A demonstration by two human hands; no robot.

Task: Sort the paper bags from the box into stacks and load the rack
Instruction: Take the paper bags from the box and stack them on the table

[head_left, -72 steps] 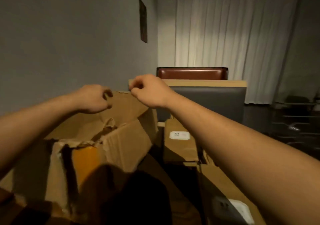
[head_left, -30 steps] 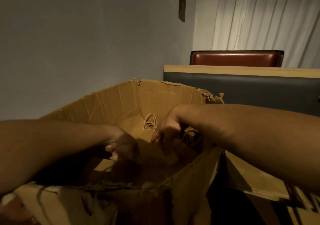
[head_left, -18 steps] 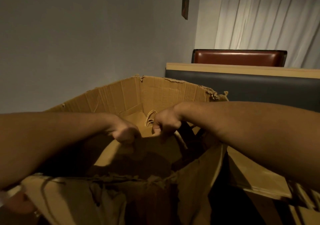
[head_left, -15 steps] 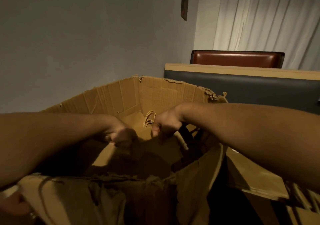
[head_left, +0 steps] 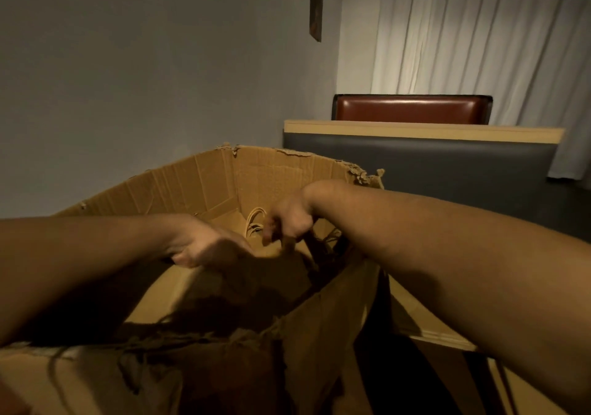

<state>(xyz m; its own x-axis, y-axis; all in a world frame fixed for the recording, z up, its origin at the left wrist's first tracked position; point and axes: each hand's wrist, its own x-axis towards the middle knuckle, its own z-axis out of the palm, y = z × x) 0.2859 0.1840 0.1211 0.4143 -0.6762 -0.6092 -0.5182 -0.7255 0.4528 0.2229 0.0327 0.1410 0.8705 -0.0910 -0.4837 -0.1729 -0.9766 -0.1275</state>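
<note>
Both hands are down inside the torn cardboard box (head_left: 275,178); left hand (head_left: 204,248) has its fingers curled over the top edge of a brown paper bag (head_left: 265,274); right hand (head_left: 289,222) is fisted, pinching the same bag's top edge near its handle; bags lie inside the box, mostly in shadow, count unclear; twine handles (head_left: 254,224) of further bags poke up by the far wall, just beside the right hand. Handling, as judged: paper bags are light, thin and floppy, crease and tear easily; dry paper is not slippery; best hold is the folded top edge with both hands spread apart, or a flat pinch through several at once; twine handles look weak for a yank. No rack in view; red seat back (head_left: 412,109) and dark partition (head_left: 415,162) sit behind the box.
</note>
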